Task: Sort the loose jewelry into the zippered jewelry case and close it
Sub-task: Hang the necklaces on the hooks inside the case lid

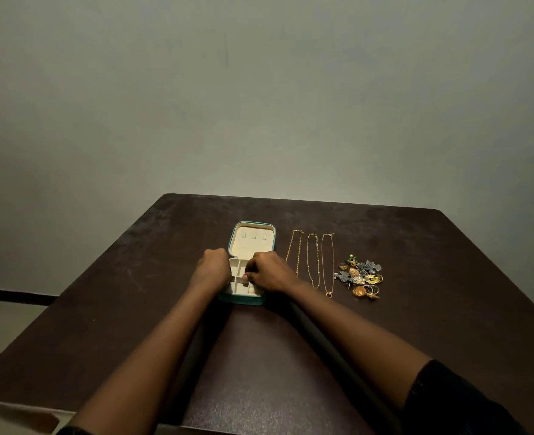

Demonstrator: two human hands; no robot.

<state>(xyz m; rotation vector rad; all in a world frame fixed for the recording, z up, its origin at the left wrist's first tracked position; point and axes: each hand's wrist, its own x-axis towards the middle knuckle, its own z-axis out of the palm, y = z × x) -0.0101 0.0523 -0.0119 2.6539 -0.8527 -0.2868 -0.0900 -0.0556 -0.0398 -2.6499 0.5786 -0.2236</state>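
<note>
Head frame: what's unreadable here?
Head view only.
- jewelry case middle compartments: covered by the left hand and right hand.
- What either hand grips: the fingers curl under, out of sight.
- jewelry pile: pieces too small and overlapped to count.

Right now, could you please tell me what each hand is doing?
Left hand: grips the case at its left edge.
Right hand: fingers curled over the case; whether it holds anything cannot be told.

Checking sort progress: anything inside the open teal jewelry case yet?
Visible cream compartments of the teal zippered jewelry case look bare; left hand and right hand hide its middle.
</note>
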